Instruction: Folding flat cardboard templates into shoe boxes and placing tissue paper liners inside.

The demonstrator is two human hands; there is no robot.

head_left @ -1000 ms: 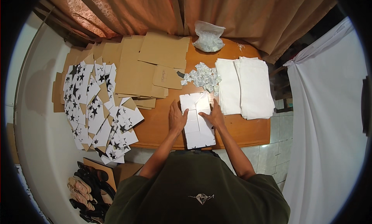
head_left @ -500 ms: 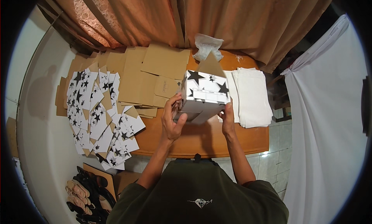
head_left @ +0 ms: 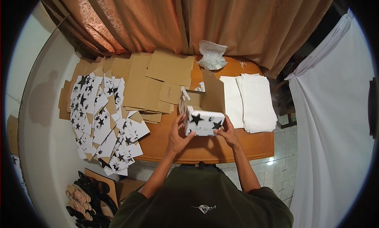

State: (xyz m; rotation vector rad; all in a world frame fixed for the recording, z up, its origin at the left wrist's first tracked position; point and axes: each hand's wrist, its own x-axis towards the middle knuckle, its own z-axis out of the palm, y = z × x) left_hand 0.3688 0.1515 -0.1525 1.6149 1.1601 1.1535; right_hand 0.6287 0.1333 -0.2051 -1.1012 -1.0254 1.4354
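Observation:
A partly folded cardboard box [head_left: 206,122], white with black stars outside and plain brown inside, is held between both of my hands over the table's front half. My left hand [head_left: 178,136] grips its left side, thumb on the star-printed front panel. At the right end my right hand [head_left: 229,134] holds the same panel, thumb on its front and fingers behind, mostly hidden. A brown flap [head_left: 213,88] stands up at the box's far right, and a narrower flap [head_left: 184,98] rises at the left.
Star-printed flat pieces [head_left: 100,121] lie heaped on the left, beside stacked brown cardboard sheets [head_left: 144,90]. White paper sheets [head_left: 256,103] are stacked on the right of the wooden table [head_left: 252,143]. A clear plastic bag [head_left: 212,56] sits at the back; shoes [head_left: 89,198] stand lower left.
Both hands have brought the box lower and closer to me, tipping it so its brown inside now shows. My hands have come nearer together on the front panel.

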